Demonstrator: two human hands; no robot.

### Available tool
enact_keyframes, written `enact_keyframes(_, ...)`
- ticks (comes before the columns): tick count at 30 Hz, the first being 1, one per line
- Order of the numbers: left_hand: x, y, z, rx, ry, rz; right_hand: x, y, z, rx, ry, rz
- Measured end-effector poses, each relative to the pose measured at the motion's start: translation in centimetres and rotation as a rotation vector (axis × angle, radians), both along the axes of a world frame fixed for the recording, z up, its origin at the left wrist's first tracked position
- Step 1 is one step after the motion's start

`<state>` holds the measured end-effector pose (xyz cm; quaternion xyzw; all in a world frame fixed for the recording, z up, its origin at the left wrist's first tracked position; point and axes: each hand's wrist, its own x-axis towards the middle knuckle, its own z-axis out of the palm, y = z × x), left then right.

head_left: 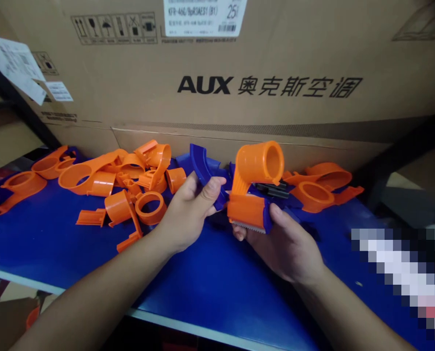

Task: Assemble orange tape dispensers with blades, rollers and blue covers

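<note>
My right hand (281,243) grips an orange tape dispenser (247,207) with a blue side piece and a serrated metal blade along its lower edge. The dispenser's round hub (263,162) points up and to the right. In my left hand (190,209), thumb and fingers close on a curved blue plastic piece (201,163), just left of the dispenser. Whether the blue piece touches the dispenser I cannot tell. Behind my hands lie more blue pieces and black plastic parts (274,189), partly hidden.
Loose orange dispenser parts (120,204) lie piled on the blue tabletop (198,287) at left. More orange parts (315,195) lie at right. A large cardboard box (137,87) stands along the back. Dark metal posts (403,151) rise at both sides.
</note>
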<state>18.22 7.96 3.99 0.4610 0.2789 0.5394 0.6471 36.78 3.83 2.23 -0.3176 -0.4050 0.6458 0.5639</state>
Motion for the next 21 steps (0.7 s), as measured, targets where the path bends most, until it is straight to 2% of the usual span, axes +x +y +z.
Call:
enact_keyframes(4,-0.1,-0.1,0.4,0.02,-0.011,-0.026,0.3,0.2,-0.3,0.047,-0.059,-0.01)
enact_keyframes(10,0.0,-0.5,1.0,0.021,0.055,0.005,0.3,0.5,-1.0,0.053,-0.163,-0.089)
enact_keyframes(18,0.5,-0.7,0.2,0.059,0.048,0.018,-0.3,0.4,-1.6,0.098,-0.347,-0.088)
enact_keyframes(21,0.5,-0.8,-0.1,0.086,0.109,0.046,-0.6,0.2,-1.8,0.115,-0.375,-0.062)
